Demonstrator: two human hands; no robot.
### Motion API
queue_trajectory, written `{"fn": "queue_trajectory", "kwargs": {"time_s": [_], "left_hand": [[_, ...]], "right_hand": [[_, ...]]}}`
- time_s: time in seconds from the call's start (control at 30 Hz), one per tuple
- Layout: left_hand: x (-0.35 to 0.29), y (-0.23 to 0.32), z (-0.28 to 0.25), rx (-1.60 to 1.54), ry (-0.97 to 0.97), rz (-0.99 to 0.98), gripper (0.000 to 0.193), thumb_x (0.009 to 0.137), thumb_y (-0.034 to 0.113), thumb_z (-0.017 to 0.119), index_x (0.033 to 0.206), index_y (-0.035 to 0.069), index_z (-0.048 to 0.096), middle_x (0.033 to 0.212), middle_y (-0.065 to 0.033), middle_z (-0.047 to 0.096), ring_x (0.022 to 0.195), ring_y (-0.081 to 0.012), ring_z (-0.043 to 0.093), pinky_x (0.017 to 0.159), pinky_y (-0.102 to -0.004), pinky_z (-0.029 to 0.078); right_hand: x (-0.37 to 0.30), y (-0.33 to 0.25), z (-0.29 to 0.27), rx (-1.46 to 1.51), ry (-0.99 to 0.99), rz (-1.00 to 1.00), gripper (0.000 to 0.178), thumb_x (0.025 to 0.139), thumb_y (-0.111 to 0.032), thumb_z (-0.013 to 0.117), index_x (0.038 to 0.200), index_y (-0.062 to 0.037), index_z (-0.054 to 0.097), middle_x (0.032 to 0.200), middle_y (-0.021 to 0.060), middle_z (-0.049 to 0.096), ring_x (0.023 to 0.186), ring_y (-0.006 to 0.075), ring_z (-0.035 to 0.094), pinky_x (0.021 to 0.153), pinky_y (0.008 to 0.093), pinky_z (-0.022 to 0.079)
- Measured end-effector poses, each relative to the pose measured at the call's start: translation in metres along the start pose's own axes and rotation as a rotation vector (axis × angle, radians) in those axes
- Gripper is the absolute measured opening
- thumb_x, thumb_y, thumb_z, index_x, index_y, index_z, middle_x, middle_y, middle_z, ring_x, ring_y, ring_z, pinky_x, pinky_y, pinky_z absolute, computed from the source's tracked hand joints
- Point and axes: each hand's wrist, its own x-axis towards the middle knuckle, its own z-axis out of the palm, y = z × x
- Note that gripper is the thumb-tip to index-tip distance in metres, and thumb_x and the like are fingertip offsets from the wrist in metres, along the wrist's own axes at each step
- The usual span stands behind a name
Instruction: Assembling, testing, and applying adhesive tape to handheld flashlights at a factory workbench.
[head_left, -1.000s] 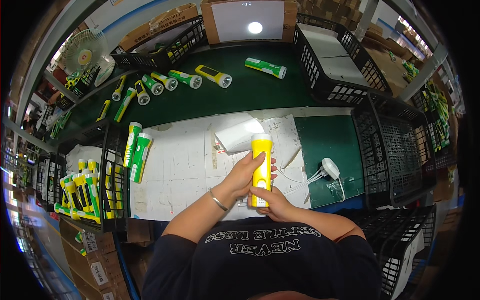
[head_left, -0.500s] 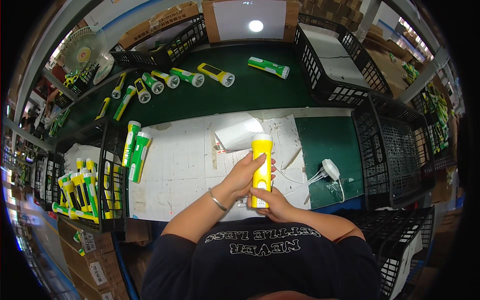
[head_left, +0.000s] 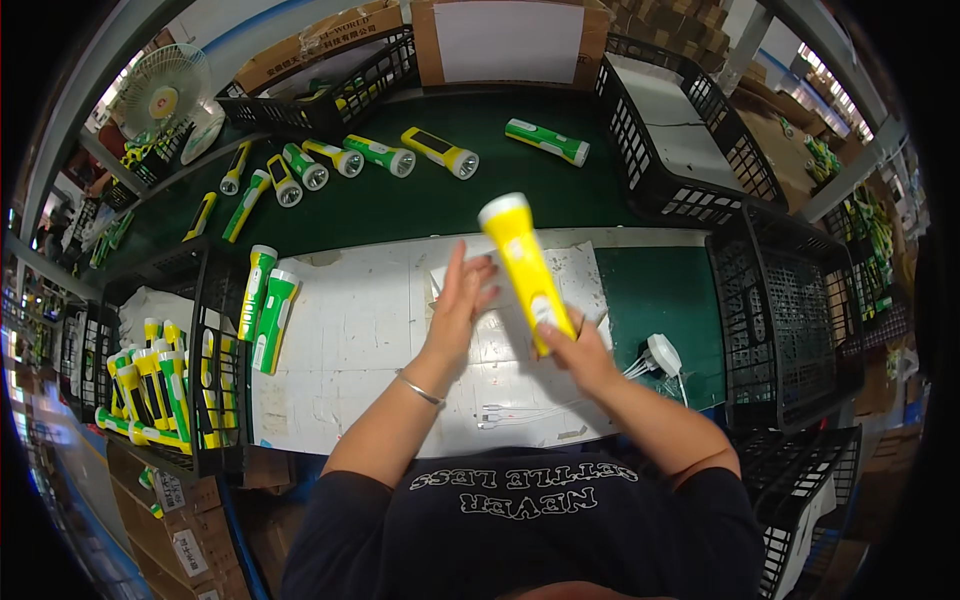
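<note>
"Flashlight (head_left: 525, 275), the yellow one: where is it?"

"Up over the white board (head_left: 350, 350), tilted, its head toward the person's left; the right hand (head_left: 583, 350) grips it near the tail."

"And the left hand (head_left: 460, 295)?"

"Open, fingers spread, near the flashlight but apart from it."

"What lies off to the left?"

"Two green flashlights (head_left: 274, 322), beside a loaded crate (head_left: 225, 458)."

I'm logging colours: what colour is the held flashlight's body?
The flashlight body is yellow, clearest in head view.
</note>
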Motion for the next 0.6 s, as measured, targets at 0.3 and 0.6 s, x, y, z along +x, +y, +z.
{"fn": "queue_trajectory", "kwargs": {"time_s": [0.3, 0.6], "left_hand": [[0.02, -0.023, -0.038, 0.564, 0.123, 0.418, 0.046, 0.086, 0.007, 0.052, 0.129, 0.0, 0.037, 0.116, -0.0151, 0.046, 0.108, -0.0224, 0.049, 0.094, -0.0353, 0.041], [0.017, -0.028, -0.052, 0.482, 0.193, 0.312, 0.042, 0.077, -0.003, 0.056, 0.118, -0.002, 0.045, 0.105, -0.014, 0.05, 0.097, -0.0212, 0.054, 0.084, -0.0307, 0.047]], "right_hand": [[0.276, -0.184, -0.115, -0.954, 0.591, -0.501, 0.066, 0.079, -0.053, 0.058, 0.116, 0.0007, 0.048, 0.09, 0.0175, 0.063, 0.088, 0.0298, 0.062, 0.078, 0.0383, 0.046], [0.484, -0.266, -0.136, -1.152, 0.807, -0.759, 0.063, 0.078, -0.054, 0.058, 0.126, -0.0142, 0.048, 0.118, 0.0152, 0.058, 0.109, 0.0339, 0.055, 0.088, 0.0453, 0.045]]}}
